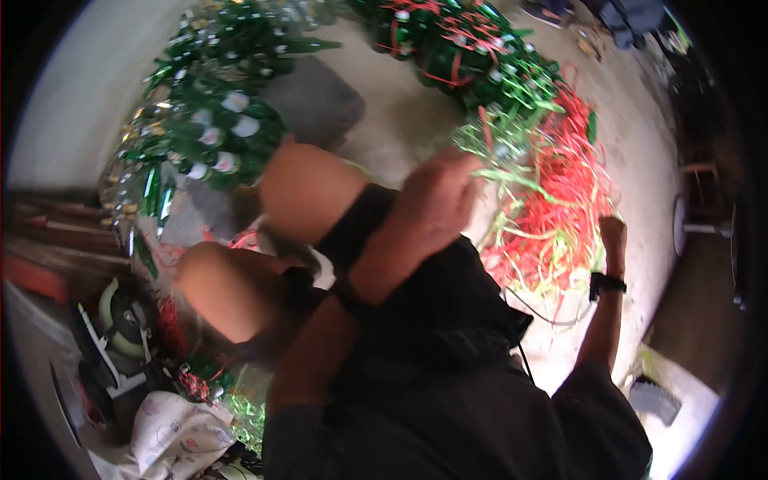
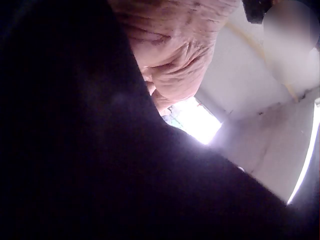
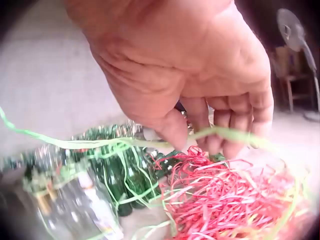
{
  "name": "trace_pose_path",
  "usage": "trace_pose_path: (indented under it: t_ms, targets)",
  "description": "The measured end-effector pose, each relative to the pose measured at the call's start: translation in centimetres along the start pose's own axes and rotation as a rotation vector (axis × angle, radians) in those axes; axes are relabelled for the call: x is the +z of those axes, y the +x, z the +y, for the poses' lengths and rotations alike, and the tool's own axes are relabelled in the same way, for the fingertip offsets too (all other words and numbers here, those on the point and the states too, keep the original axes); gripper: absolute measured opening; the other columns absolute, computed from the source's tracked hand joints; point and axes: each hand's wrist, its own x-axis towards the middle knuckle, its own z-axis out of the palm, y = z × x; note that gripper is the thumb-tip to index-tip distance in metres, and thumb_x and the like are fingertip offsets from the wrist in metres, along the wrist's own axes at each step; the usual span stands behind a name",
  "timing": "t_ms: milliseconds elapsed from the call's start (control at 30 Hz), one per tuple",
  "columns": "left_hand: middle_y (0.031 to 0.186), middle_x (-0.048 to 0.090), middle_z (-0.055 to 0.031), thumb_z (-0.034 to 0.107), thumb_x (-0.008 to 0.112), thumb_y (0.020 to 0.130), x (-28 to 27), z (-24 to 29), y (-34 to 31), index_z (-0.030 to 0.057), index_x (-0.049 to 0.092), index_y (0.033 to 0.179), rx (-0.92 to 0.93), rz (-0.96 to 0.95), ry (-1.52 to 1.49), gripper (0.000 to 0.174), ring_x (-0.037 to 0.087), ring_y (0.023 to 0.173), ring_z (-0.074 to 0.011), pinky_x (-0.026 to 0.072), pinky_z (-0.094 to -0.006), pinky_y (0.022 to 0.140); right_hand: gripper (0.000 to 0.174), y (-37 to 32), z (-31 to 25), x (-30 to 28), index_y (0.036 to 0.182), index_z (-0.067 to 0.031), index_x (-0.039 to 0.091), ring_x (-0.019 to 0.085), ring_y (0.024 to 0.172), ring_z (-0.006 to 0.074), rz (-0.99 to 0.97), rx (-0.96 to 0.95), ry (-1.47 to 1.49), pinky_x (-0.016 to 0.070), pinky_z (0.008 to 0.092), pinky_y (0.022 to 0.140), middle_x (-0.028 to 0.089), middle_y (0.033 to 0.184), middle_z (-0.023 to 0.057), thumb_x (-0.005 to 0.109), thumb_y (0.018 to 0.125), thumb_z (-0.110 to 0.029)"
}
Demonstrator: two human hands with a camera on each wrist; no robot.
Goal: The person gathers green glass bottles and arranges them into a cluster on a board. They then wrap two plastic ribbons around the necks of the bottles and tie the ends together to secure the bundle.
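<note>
Light green plastic string stretches across the right wrist view, pinched between thumb and fingers of my right hand. In the head view this right hand is at the right edge of a tangled pile of red plastic string, with green strands mixed in. My left hand, blurred, is over my lap with curled fingers, and a green strand meets them at the pile's left side. Dark cloth hides the left fingertips in the left wrist view, where the creased palm shows.
Bundles of green bottles tied with red and green string stand beyond the pile. More green bottles are massed at the left. A grey slab lies between them. A fan stands at lower left, beside pale patterned cloth.
</note>
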Motion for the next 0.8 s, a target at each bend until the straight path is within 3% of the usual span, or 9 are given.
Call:
trace_pose_path:
  t_ms: [133, 233, 300, 400, 433, 500, 633, 700, 800]
  targets:
    - [0.092, 0.058, -0.0214, 0.003, 0.062, 0.087, 0.7, 1.4, 0.2, 0.0001, 0.060, 0.101, 0.052, 0.005, -0.001, 0.014, 0.058, 0.089, -0.0436, 0.0474, -0.0498, 0.077, 0.019, 0.2, -9.3, -1.4, 0.102, -0.0005, 0.071, 0.070, 0.078, 0.0239, 0.139, -0.221, 0.263, 0.0547, 0.0339, 0.074, 0.071, 0.085, 0.0125, 0.059, 0.094, -0.013]
    - [0.092, 0.057, -0.0196, 0.004, 0.064, 0.086, 1.4, 3.3, -0.1, 0.0008, 0.059, 0.096, 0.057, -0.048, 0.027, 0.011, 0.059, 0.091, -0.0409, 0.0483, -0.0492, 0.078, 0.028, -1.0, -25.7, -8.1, 0.112, 0.0016, 0.068, 0.069, 0.081, 0.0151, -0.251, -0.074, 0.786, 0.0552, 0.0299, 0.074, 0.071, 0.089, 0.0067, 0.059, 0.103, -0.023]
    - [0.091, 0.056, -0.0175, 0.003, 0.066, 0.083, 2.2, 4.0, -0.1, 0.0013, 0.057, 0.089, 0.073, -0.056, 0.041, 0.011, 0.059, 0.090, -0.0376, 0.0485, -0.0481, 0.078, 0.036, -0.9, -30.2, -7.9, 0.122, 0.0022, 0.063, 0.069, 0.083, 0.0165, -0.547, -0.147, 1.003, 0.0564, 0.0298, 0.075, 0.072, 0.093, 0.0084, 0.059, 0.104, -0.028]
    - [0.089, 0.053, -0.0148, 0.005, 0.068, 0.076, 3.0, 4.9, -0.5, 0.0023, 0.054, 0.081, 0.202, -0.055, -0.004, 0.014, 0.059, 0.087, -0.0345, 0.0492, -0.0449, 0.076, 0.040, -1.3, -38.0, -8.7, 0.134, 0.0011, 0.059, 0.067, 0.095, 0.0200, -0.864, -0.360, 1.000, 0.0552, 0.0324, 0.085, 0.070, 0.104, 0.0109, 0.057, 0.105, -0.026]
    - [0.087, 0.053, -0.0149, 0.006, 0.066, 0.076, 3.2, 5.3, -0.3, 0.0016, 0.055, 0.081, 0.319, 0.037, -0.002, 0.014, 0.059, 0.084, -0.0339, 0.0493, -0.0438, 0.075, 0.038, -2.2, -38.4, -7.3, 0.133, 0.0003, 0.060, 0.066, 0.098, 0.0206, -0.831, -0.656, 1.172, 0.0543, 0.0331, 0.086, 0.069, 0.109, 0.0130, 0.057, 0.105, -0.026]
    - [0.085, 0.053, -0.0140, 0.006, 0.064, 0.075, 4.4, 5.7, -0.9, 0.0014, 0.054, 0.080, 0.280, 0.042, -0.034, 0.012, 0.059, 0.085, -0.0328, 0.0493, -0.0433, 0.075, 0.029, -3.2, -41.5, -6.6, 0.113, 0.0024, 0.066, 0.065, 0.096, 0.0196, -0.868, -0.665, 0.897, 0.0524, 0.0315, 0.085, 0.065, 0.113, 0.0124, 0.057, 0.103, -0.023]
    - [0.085, 0.054, -0.0131, 0.006, 0.062, 0.075, 4.3, 7.5, -2.1, 0.0014, 0.055, 0.079, 0.297, -0.014, -0.058, 0.009, 0.058, 0.085, -0.0322, 0.0492, -0.0436, 0.075, 0.033, -3.0, -47.1, -1.3, 0.117, 0.0040, 0.063, 0.067, 0.091, 0.0225, -1.015, -0.604, 0.624, 0.0537, 0.0347, 0.082, 0.065, 0.108, 0.0163, 0.056, 0.104, -0.025]
    - [0.084, 0.054, -0.0126, 0.007, 0.062, 0.074, 4.4, 8.2, -2.6, 0.0017, 0.056, 0.079, 0.272, -0.078, -0.181, 0.009, 0.057, 0.082, -0.0321, 0.0483, -0.0445, 0.073, 0.043, -3.2, -48.7, 1.3, 0.123, -0.0010, 0.063, 0.069, 0.092, 0.0301, -0.891, -0.681, 0.516, 0.0540, 0.0399, 0.084, 0.067, 0.106, 0.0208, 0.069, 0.095, -0.033]
    - [0.084, 0.052, -0.0142, 0.006, 0.061, 0.080, 4.7, 9.2, -3.3, -0.0004, 0.056, 0.081, 0.257, -0.108, -0.232, 0.008, 0.056, 0.081, -0.0328, 0.0472, -0.0447, 0.070, 0.054, -3.7, -51.0, 3.9, 0.127, 0.0035, 0.059, 0.069, 0.095, 0.0362, -0.718, -0.728, 0.530, 0.0541, 0.0418, 0.086, 0.067, 0.111, 0.0272, 0.071, 0.092, -0.036]
